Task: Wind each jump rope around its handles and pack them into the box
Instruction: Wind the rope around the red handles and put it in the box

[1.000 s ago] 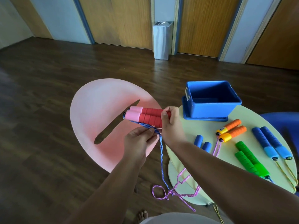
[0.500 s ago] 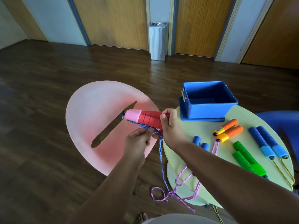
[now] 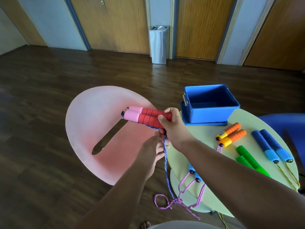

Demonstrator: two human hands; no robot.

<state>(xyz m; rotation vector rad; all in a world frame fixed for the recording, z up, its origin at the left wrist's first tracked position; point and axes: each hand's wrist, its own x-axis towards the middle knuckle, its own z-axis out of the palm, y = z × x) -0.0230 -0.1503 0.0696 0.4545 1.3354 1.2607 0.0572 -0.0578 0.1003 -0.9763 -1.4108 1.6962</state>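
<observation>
My right hand (image 3: 173,128) grips the two red-and-pink handles (image 3: 145,117) of a jump rope side by side, held level above the pink chair. The blue braided rope (image 3: 166,166) runs under the handles and hangs down to the floor. My left hand (image 3: 154,150) is just below the handles, fingers pinching that rope. The open blue box (image 3: 209,103) stands empty on its lid at the far edge of the pale green table (image 3: 257,119).
On the table lie orange handles (image 3: 232,134), green handles (image 3: 245,157), dark blue handles (image 3: 270,146) and light blue handles (image 3: 193,171) with a purple rope (image 3: 183,194) trailing to the floor. A pink chair (image 3: 99,129) stands left, a blue chair (image 3: 287,123) right.
My left hand has dropped lower along the blue rope, below the handles. The handles have stayed in my right hand, roughly in place.
</observation>
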